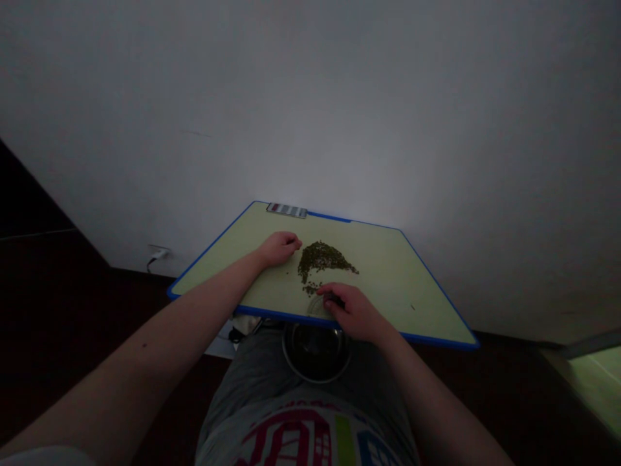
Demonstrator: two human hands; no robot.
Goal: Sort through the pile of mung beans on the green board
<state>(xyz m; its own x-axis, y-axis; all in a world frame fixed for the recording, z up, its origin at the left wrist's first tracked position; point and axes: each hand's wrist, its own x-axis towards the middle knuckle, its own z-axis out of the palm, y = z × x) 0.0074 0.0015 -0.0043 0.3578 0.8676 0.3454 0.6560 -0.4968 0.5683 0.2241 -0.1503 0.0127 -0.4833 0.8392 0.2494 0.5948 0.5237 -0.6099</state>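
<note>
Clock centred on the heap, 12 towards the wall.

Grain heap: small, greenish-brown, lying loose on the pale, blue-edged board, near its middle. Crescent outline. Long axis of the thicker band runs roughly 10 to 4 o'clock; the tapered tip points between 3 and 4. A thinner limb drops from the left end towards 6–7 and breaks into scattered grains. Hollow side faces about 5.

Left hand: at 9 o'clock, beside the heap, fingers loosely curled, thumb side inward. Whether anything is pinched there: cannot tell.

Right hand: at 5 o'clock, by the near edge, index finger extended to the stray grains, thumb apart from it. A clear, rounded item lies against these fingers; cannot tell whether it is gripped or only touched. Its outline is faint, its shape uncertain.

Metal bowl: at 6 o'clock, over the lap; far part hidden under the board, contents too dark to read. Printed card: at 10–11, far edge, lettering illegible. Both forearms are cut off by the frame. Lighting dim; single grains blur together.
</note>
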